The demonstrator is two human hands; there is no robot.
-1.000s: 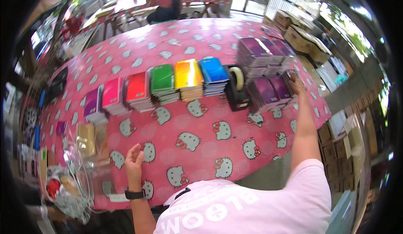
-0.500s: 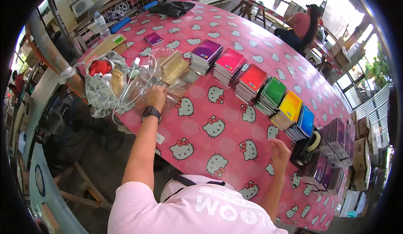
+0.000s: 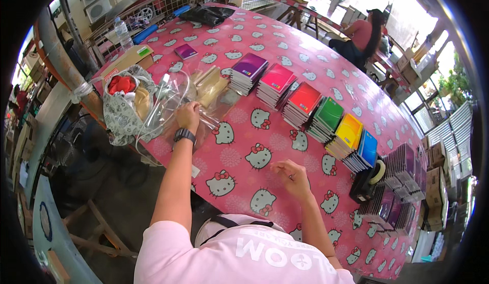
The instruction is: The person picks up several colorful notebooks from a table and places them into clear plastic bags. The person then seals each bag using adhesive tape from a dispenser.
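My left hand (image 3: 187, 117), with a black watch on the wrist, is closed on a clear plastic bag (image 3: 208, 117) at the left of the table. More clear plastic and a tan, plastic-covered bundle (image 3: 209, 86) lie just beyond it. My right hand (image 3: 294, 180) hovers over the pink tablecloth (image 3: 232, 157) near the front edge, fingers bent and apart, holding nothing. A diagonal row of spiral notebook stacks runs beyond it: purple (image 3: 249, 66), pink (image 3: 276, 77), red (image 3: 304, 98), green (image 3: 328, 112), yellow (image 3: 348, 130) and blue (image 3: 367, 148).
A black tape dispenser (image 3: 362, 186) stands beside wrapped notebook packs (image 3: 388, 207) on the right. Left are a patterned cloth bag (image 3: 121, 126), a cardboard box (image 3: 126, 61), a water bottle (image 3: 122, 33) and a single purple notebook (image 3: 186, 51). A person (image 3: 364, 37) sits at another table.
My right hand has moved left and nearer over the tablecloth, away from the notebook stacks. My left hand stays at the plastic, whose edge now sticks out to the right.
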